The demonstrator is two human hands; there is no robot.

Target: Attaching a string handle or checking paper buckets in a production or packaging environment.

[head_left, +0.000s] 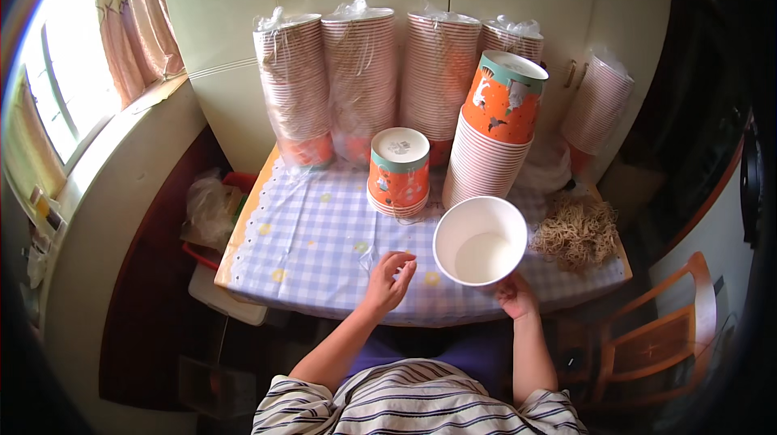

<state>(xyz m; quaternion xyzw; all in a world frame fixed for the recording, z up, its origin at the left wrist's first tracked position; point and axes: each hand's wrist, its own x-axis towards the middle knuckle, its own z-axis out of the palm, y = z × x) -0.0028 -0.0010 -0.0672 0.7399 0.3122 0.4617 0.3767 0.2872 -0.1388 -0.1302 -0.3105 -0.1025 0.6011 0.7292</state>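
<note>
A white-lined paper cup point(479, 241), large and bucket-like, is held by my right hand point(516, 296) at its lower right side. Its open mouth faces me, and nothing shows inside. My left hand point(390, 283) hovers left of the cup over the front of the table, fingers loosely bent and apart from the thumb, holding nothing I can see. Beyond it stands a short upside-down stack of orange and green paper cups point(398, 172). Behind the held cup rises a taller stack of nested upside-down cups point(490, 152), its top one orange with a green band.
Several tall plastic-wrapped cup stacks point(360, 83) line the table's back, with another wrapped stack point(600, 103) at the far right. A heap of tan rubber bands point(576, 231) lies on the checked tablecloth point(316, 229). A wooden chair point(651, 346) stands right; a red bin point(202, 255) stands left.
</note>
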